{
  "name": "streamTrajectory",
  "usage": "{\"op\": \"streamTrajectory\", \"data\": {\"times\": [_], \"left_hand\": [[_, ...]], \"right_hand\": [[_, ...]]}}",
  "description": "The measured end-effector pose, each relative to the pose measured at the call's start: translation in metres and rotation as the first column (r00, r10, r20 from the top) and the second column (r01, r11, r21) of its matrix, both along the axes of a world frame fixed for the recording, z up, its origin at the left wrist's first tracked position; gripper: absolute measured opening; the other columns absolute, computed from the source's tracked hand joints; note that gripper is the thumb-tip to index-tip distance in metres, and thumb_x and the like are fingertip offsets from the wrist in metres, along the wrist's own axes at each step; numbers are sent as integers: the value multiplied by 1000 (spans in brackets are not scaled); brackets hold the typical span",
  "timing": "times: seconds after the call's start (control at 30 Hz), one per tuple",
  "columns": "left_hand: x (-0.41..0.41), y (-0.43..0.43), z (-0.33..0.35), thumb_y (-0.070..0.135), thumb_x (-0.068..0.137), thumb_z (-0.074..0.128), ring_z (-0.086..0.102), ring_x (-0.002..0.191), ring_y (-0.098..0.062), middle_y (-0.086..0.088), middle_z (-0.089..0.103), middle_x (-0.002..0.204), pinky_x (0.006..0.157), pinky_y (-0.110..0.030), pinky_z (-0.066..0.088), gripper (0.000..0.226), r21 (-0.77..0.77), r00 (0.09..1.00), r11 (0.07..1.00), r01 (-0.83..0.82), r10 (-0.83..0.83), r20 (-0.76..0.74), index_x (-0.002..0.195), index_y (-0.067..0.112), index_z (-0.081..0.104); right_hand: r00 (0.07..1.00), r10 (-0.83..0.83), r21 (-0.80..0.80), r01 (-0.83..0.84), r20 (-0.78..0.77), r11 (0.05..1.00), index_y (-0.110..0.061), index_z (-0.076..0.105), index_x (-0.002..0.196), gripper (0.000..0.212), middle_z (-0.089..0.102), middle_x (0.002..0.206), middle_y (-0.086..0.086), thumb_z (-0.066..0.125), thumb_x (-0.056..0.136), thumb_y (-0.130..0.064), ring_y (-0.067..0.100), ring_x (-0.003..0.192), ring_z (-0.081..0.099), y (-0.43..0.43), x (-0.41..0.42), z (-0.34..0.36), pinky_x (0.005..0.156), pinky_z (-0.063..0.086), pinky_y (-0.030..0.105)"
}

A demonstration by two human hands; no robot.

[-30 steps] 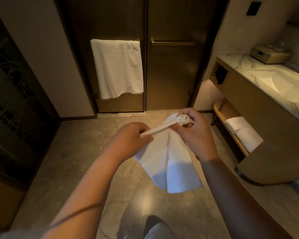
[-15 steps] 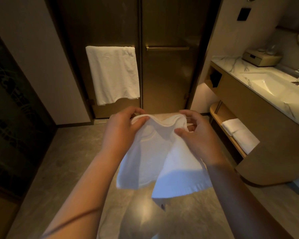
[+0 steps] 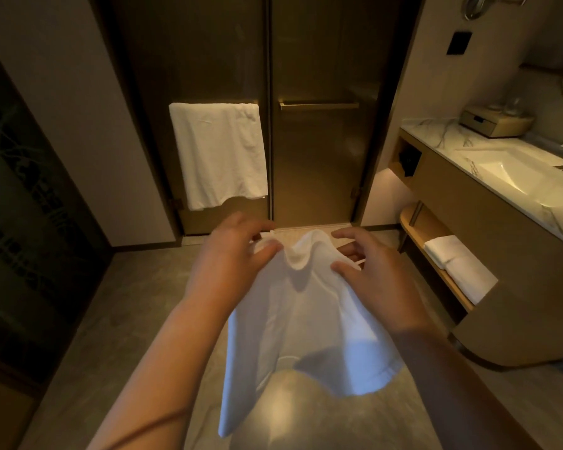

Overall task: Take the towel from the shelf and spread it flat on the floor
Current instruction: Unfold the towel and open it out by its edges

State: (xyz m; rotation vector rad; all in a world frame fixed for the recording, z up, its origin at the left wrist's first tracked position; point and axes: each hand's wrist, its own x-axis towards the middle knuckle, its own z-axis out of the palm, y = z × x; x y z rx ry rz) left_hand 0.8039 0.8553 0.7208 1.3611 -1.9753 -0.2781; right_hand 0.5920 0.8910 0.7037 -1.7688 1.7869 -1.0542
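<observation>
A white towel (image 3: 309, 323) hangs in the air in front of me, partly unfolded, its lower edge loose above the grey tiled floor (image 3: 111, 319). My left hand (image 3: 231, 264) pinches its top edge on the left side. My right hand (image 3: 371, 274) grips the top edge on the right, thumb on the cloth. Between the hands the top edge sags in a fold. The wooden shelf (image 3: 436, 264) under the vanity is at the right, with folded white towels (image 3: 459, 267) lying on it.
A larger white towel (image 3: 218, 154) hangs on a bar on the glass shower door (image 3: 316, 157) straight ahead. The vanity with marble top and sink (image 3: 507, 173) fills the right side. A dark patterned panel (image 3: 20, 222) stands on the left.
The towel has opened out from a bunched strip into a wider hanging sheet. Both hands moved apart along its top edge and rose slightly. My view tilted up.
</observation>
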Motion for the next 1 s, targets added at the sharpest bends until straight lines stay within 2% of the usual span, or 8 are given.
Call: {"op": "streamTrajectory", "data": {"times": [0.13,0.27,0.43,0.57,0.7,0.87,1.0], "left_hand": [[-16,1,-6,46,80,63,41,83,5,15,47,112,68,-3,28,51,35,992,995,94,-96,84,128,36,51],[-32,3,-9,50,80,61,48,93,1,11,49,131,72,-12,36,56,72,970,978,197,-205,129,132,35,47],[-37,0,-7,39,87,59,55,88,-9,7,60,111,69,-23,40,28,91,973,983,163,-175,149,113,28,62],[-36,3,-7,32,89,56,56,87,-14,4,61,96,71,-28,43,16,64,978,986,152,-160,138,100,24,65],[-34,6,0,29,88,58,56,84,-13,7,61,91,72,-30,45,13,0,992,994,110,-110,62,95,23,67],[-29,7,5,31,88,58,56,81,-14,6,60,90,69,-30,45,13,-47,999,999,13,-11,44,92,22,66],[-18,5,7,28,87,59,56,80,-15,4,62,89,68,-31,45,11,-89,999,996,-33,34,12,90,21,66]], "right_hand": [[997,75,-44,-76,-28,996,-46,47,111,37,62,96,-20,68,87,-25,-6,85,56,3,8,3,69,41,8],[991,122,-59,-125,-53,990,-50,41,106,37,58,94,-26,67,88,-30,-9,86,56,5,15,9,71,42,6],[992,86,-83,-93,-89,992,-47,41,99,35,52,83,-36,69,86,-31,-18,80,54,5,13,10,61,39,0],[996,57,-107,-64,-70,992,-42,49,97,31,56,83,-32,72,83,-25,-12,83,56,6,12,7,62,40,3],[998,31,-171,-40,-55,985,-35,63,91,14,62,82,-25,71,82,-28,-8,84,56,10,12,6,64,44,8],[992,-15,-19,13,-126,1000,-32,64,84,10,63,75,-18,67,81,-42,-1,70,57,18,0,-7,61,46,24],[992,-1,101,13,-122,995,-27,66,87,11,66,80,-11,66,84,-38,7,74,61,24,-12,-18,68,53,34]]}}
